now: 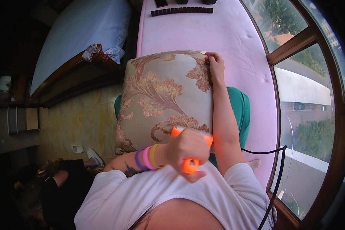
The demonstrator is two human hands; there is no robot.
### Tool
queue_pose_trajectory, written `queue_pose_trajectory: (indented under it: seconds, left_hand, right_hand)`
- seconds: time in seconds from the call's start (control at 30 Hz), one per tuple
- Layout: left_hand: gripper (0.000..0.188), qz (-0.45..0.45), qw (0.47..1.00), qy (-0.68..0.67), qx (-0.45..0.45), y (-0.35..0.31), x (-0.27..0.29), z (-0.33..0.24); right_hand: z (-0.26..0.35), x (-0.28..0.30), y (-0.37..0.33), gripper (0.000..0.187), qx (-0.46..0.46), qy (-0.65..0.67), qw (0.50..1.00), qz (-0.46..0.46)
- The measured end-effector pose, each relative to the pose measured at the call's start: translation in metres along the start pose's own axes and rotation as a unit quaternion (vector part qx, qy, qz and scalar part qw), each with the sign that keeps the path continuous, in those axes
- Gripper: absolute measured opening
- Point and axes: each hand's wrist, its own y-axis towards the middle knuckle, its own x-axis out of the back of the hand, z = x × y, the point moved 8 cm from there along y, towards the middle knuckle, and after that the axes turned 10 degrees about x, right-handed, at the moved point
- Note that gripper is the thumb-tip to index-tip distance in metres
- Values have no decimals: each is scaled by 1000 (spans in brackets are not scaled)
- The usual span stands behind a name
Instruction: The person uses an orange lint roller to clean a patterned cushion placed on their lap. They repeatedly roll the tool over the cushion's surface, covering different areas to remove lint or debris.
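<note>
A beige cushion (168, 92) with a brown and gold leaf pattern lies across my lap. My left hand (188, 151), with colored bands on its wrist, is closed around the orange handle of a lint roller (190, 166). The roller's pale, blurred head with orange ends is low over the cushion's near right part; I cannot tell whether it touches. My right arm stretches along the cushion's right side. At its far right corner, my right hand (216, 65) grips the edge with bent fingers.
I sit on a pink padded surface (203, 34), with a black ridged bar (182, 12) at its far end. Brown-framed windows (303, 96) stand on the right, near a black cable (283, 172). Left are a bed (84, 42), slippers (94, 155) and a person in dark clothes (67, 191).
</note>
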Motion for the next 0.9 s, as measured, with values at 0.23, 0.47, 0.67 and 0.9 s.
queue_pose_trajectory:
  seconds: [0.23, 0.47, 0.67, 0.9]
  left_hand:
    - [31, 16, 998, -17, -50, -44, 52, -49]
    - [36, -13, 985, 166, -46, -57, 42, 7]
    - [19, -126, 980, 153, -25, -30, 90, 36]
    - [13, -226, 953, 200, 21, 4, 152, 117]
  right_hand:
    - [-4, 7, 2, 22, 3, -14, 1000, -8]
    - [-2, -1, 1, 22, 0, 0, 1000, 5]
    - [1, 1, 0, 21, 5, -25, 1000, 4]
    - [2, 1, 0, 22, 6, -42, 999, 0]
